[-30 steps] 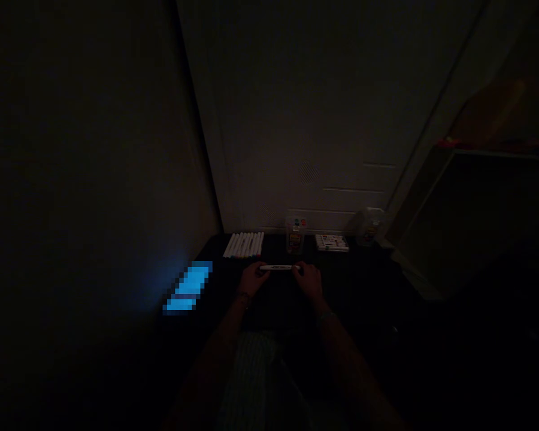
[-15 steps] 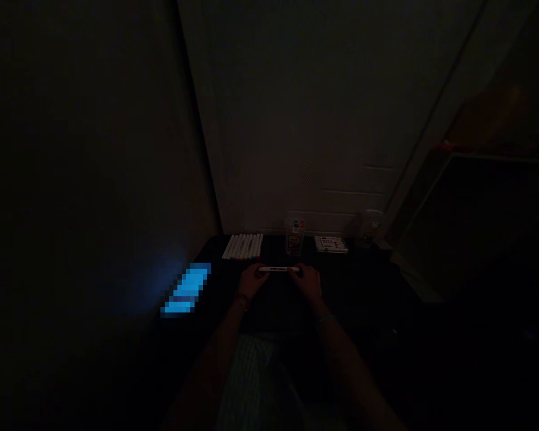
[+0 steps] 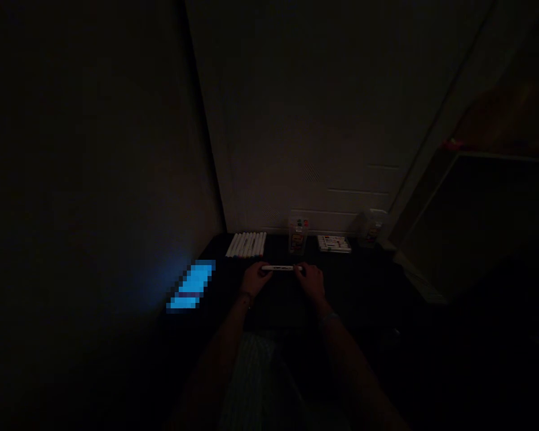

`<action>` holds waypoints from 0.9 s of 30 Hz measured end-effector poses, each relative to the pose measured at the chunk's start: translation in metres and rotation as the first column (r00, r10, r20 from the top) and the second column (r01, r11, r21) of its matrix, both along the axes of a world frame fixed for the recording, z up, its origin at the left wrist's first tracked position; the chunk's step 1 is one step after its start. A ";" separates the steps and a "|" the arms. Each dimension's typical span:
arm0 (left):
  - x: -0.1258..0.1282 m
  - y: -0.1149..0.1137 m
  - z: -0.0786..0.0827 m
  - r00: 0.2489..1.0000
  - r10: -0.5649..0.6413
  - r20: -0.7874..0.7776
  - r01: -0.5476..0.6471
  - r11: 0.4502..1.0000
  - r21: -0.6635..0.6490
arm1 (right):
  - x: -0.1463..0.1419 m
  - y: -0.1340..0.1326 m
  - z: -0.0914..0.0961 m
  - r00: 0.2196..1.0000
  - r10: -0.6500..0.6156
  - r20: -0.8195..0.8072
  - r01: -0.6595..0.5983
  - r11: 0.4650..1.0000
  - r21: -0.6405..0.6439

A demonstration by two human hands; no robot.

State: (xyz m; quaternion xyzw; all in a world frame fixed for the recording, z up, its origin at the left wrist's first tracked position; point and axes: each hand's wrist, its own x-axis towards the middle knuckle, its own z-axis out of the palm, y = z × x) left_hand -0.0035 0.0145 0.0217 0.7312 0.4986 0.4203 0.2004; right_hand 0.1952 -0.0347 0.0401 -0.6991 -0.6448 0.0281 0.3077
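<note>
A white marker lies level between my hands, above the dark table. My left hand pinches its left end between thumb and fingers. Its right end is gripped by my right hand in the same way. Beyond my left hand, a row of several white markers lies side by side at the table's back. A clear plastic case with a few coloured marker ends showing stands upright behind the held marker. To its right rests a flat stack of white markers.
Another clear case stands at the back right corner of the dark table. A glowing blue, pixelated screen-like shape lies at the left edge. Walls rise behind and to the left. The room is very dark.
The whole view has shifted slightly, so things sit a little farther right. Both hands still hold the marker by its ends; its printed side looks slightly turned.
</note>
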 end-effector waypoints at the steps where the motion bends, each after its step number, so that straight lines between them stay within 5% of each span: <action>1: 0.000 0.000 0.000 1.000 -0.002 -0.004 0.002 1.000 0.003 | 0.000 0.000 0.000 1.000 0.005 -0.005 -0.004 1.000 0.006; 27: 0.001 0.000 0.001 1.000 -0.003 0.018 0.004 1.000 -0.015 | -0.001 -0.004 0.005 1.000 0.006 -0.004 -0.006 0.999 -0.036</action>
